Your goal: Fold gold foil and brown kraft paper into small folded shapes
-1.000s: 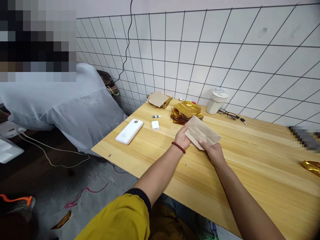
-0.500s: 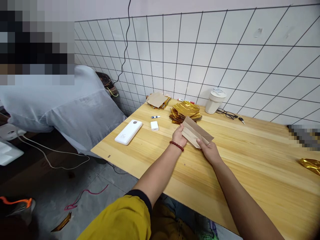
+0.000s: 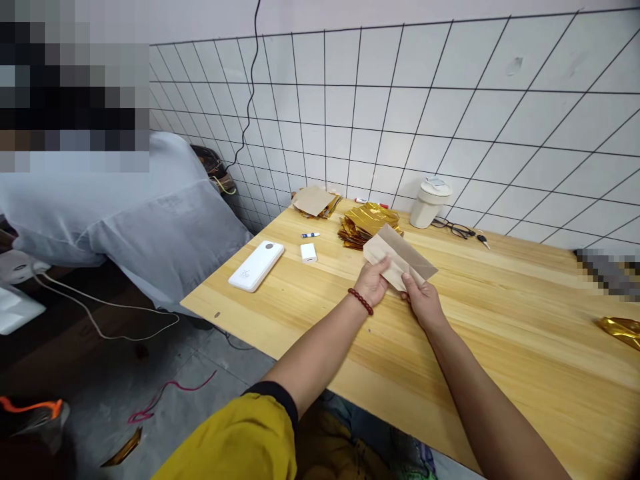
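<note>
A folded sheet of brown paper (image 3: 407, 257) is held above the wooden table between both hands, with a crease running along its length. My left hand (image 3: 374, 279), wearing a dark red bead bracelet, grips its near edge with the thumb on top. Close beside it, my right hand (image 3: 423, 300) pinches the same edge farther right, thumb on top and fingers underneath, mostly hidden. Just behind the paper lies a pile of gold foil sheets (image 3: 367, 220). Another stack, topped with a brown sheet (image 3: 313, 200), sits to its left.
On the table (image 3: 500, 320) are a white power bank (image 3: 257, 267), a white charger (image 3: 309, 253), a lidded cup (image 3: 430, 202), eyeglasses (image 3: 455, 228) and a gold foil piece (image 3: 623, 328) at right. A person in a grey shirt (image 3: 160, 200) is at left.
My left hand has slid from the paper's left end along its near edge, toward my right hand. The paper has shifted slightly right and away.
</note>
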{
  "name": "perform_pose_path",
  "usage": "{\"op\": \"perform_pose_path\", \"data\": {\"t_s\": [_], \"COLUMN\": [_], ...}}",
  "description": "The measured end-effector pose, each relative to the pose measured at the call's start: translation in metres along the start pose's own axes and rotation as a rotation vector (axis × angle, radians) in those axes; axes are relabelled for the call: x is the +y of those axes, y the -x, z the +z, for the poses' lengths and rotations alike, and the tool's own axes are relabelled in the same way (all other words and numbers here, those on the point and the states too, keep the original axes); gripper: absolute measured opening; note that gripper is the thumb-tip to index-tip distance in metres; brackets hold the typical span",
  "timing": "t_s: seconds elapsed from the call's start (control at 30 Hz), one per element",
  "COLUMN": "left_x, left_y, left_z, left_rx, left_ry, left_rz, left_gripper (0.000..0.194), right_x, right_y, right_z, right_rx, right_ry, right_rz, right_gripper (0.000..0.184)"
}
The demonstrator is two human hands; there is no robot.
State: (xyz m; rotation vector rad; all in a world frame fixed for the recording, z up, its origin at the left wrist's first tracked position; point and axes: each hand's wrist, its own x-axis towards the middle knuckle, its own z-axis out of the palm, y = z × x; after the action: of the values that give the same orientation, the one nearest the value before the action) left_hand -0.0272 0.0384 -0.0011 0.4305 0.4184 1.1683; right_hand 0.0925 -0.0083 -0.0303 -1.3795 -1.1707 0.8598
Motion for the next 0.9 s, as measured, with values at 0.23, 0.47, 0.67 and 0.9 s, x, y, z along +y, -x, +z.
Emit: {"op": "perform_pose_path", "data": {"t_s": [0.23,0.47,0.67,0.9], "left_x": [-0.011,0.020,0.027,0.026], "left_y": [-0.003,-0.018,-0.019,-0.016], "left_z": [-0.004,-0.016,-0.017,-0.012], "left_rx": [0.073,0.184,0.202,0.206], "left_ry": [-0.004,0.098,0.079,0.174], "left_rz": [-0.020,0.047,0.068,0.010], "left_gripper": [0.016,0.010,0.012,0.014], "right_x": [0.002,0.000,-0.006,-0.008], "right_y": [-0.001,-0.001,0.000,0.001], "right_z": [-0.003,-0.004,0.000,-0.002], "right_rx": [-0.050,-0.068,0.039,-0.012], "right_ry": [0.050,0.011,-0.076,-0.074], "right_rz": [-0.003,0.025,-0.067,-0.153], "right_gripper": [0.047,0.049,0.048,0.046]}}
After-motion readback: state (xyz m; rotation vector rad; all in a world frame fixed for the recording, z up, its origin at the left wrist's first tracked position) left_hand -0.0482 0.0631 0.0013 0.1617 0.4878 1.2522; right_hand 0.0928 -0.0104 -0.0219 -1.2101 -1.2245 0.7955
